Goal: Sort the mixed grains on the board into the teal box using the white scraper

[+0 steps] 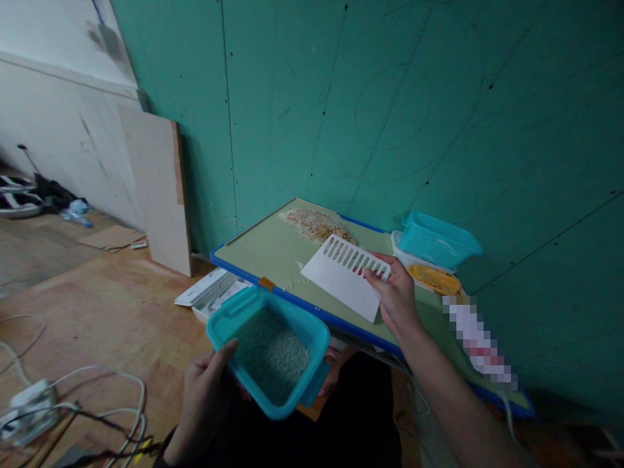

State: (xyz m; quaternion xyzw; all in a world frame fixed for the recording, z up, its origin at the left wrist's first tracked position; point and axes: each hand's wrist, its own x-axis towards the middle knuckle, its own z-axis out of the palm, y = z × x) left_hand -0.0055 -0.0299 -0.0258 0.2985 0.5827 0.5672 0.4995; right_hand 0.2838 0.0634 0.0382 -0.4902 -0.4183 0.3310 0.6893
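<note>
My left hand (207, 377) grips the near-left rim of a turquoise plastic bin (316, 325), thumb over the edge. Inside lie whitish grains (290, 354) that look like rice. The bin is below the front edge of a low table, above my lap. In my right hand (397, 299) is a flat white scraper (336, 276) with a row of slots along its top. It is tilted over the pale green tabletop (253, 257). Just behind it spreads a pile of mixed grains (316, 224), whitish and yellow-brown. A few loose pale grains lie near the table's front edge.
A second turquoise bin (436, 240) stands at the table's back right beside a yellow item (433, 279) and a blurred-out packet (480, 344). A green wall (302, 97) rises behind. White cables and a power strip (32, 409) lie on the floor at left.
</note>
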